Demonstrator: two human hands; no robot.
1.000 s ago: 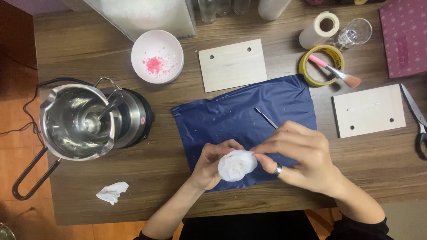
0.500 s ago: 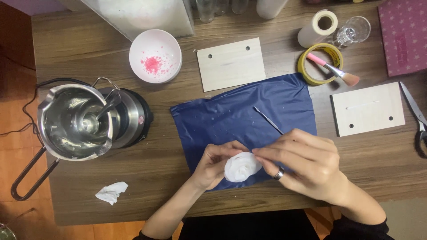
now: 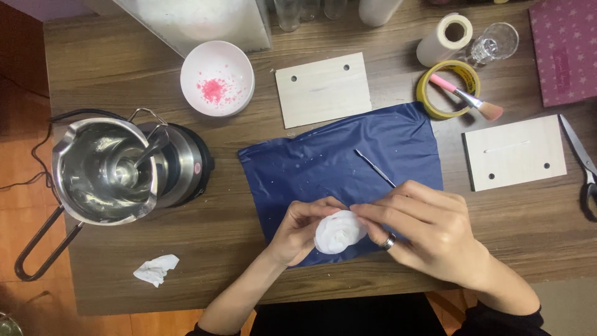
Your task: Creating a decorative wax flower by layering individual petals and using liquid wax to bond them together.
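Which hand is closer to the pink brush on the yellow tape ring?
Right. The right hand is below the pink brush on the same side of the table, by the white wax flower. The left hand is farther left.

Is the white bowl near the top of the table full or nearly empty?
Nearly empty. The white bowl stands upright on the table; only a small scatter of pink bits lies on its bottom, with most of the white inside bare.

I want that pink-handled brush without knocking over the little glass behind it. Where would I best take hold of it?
Grip the pink brush at its pink handle end, which lies propped across the yellow tape ring, coming from the near left side. The bristles stick out past the ring on the right, below the small glass, so that side looks riskier.
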